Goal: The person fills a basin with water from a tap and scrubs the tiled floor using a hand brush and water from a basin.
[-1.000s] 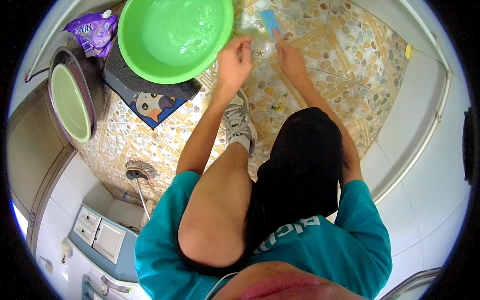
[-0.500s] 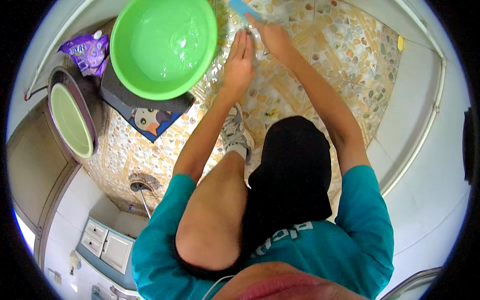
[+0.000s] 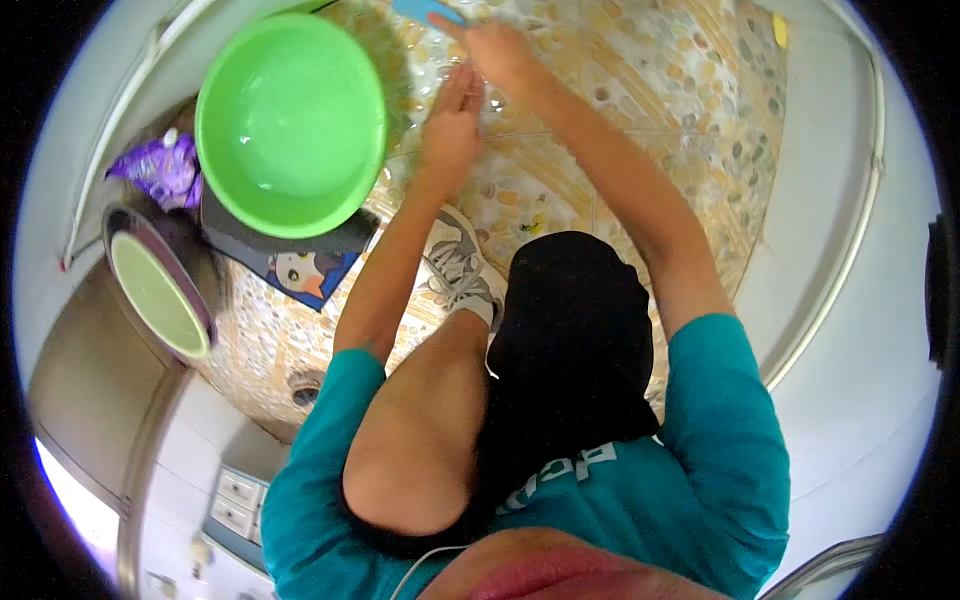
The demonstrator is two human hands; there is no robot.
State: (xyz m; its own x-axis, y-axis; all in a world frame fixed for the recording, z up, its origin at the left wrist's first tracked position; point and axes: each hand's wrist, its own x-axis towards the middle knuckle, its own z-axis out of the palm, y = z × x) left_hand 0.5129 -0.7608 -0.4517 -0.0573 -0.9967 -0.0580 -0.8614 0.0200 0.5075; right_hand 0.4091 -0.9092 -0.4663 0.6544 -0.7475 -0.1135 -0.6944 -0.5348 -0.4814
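My right hand [image 3: 503, 60] is closed on a light blue brush [image 3: 428, 12], its index finger lying along it. The brush's underside is hidden, and its far end is near the top edge of the view. My left hand [image 3: 452, 135] reaches down to the wet pebble-patterned floor [image 3: 560, 170], fingers stretched out and close together. Its fingertips are just below the right hand. Whatever lies under them cannot be made out. Left of that hand stands a round green basin [image 3: 290, 215] with water in it.
A purple packet [image 3: 160, 172] leans beside the basin. Under the basin lies a dark mat [image 3: 310, 272] with a cartoon animal. Further left, a pale green oval tub [image 3: 160, 295] rests inside a darker one. White pipes [image 3: 850, 245] run along the wall at right.
The view has turned slightly, so the basin and packet appear further left and lower. Both hands and the brush appear further left, the brush still in my right hand.
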